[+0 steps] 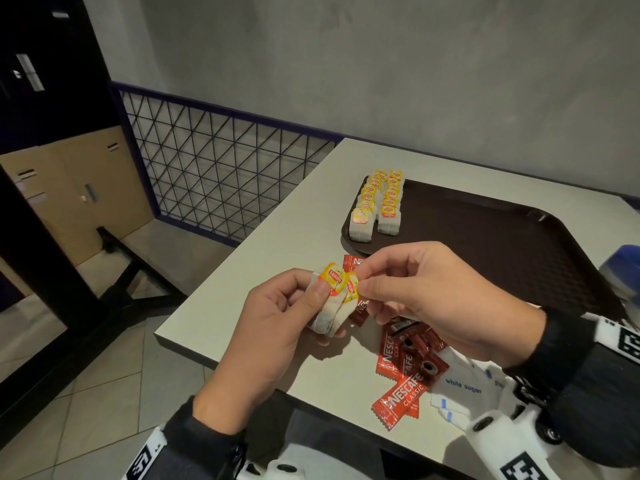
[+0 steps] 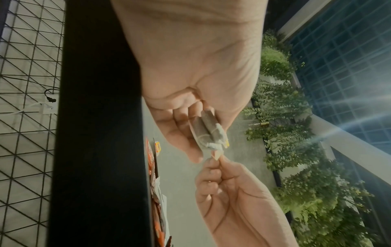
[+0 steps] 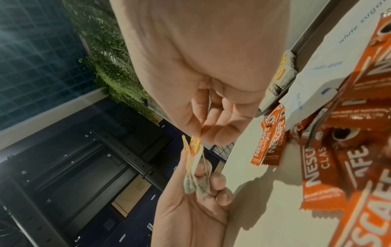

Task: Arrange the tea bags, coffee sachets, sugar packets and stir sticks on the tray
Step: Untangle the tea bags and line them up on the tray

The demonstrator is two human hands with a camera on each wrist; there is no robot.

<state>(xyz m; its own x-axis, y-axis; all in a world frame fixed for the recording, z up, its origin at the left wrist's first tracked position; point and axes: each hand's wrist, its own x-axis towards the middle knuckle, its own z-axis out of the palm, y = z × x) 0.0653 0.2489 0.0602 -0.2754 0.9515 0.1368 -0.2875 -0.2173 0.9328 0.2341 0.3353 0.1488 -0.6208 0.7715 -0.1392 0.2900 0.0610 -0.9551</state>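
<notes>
Nearest the head camera, the left hand (image 1: 277, 327) and the right hand (image 1: 440, 299) are raised together above the near edge of the table (image 1: 263, 271). The left hand grips a small bundle of held tea bags (image 1: 332, 306), thumb on top and fingers curled beneath. The right hand pinches the yellow tag (image 1: 351, 287) of one bag between thumb and forefinger; its other fingers are loosely curled.

The table is pale and stands against a grey wall. The dark brown tray (image 1: 485, 244) lies on its far half. Two rows of arranged tea bags (image 1: 377, 202) lie side by side along the tray's left edge, tags up.

Red coffee sachets (image 1: 405, 368) lie in a loose overlapping heap on the table between the tray and the near edge, below the right hand. White sugar packets (image 1: 464, 386) lie just right of the heap, touching it and partly hidden by the right wrist.

The bundle appears to hold two or three bags; the wrist views do not settle the count.
</notes>
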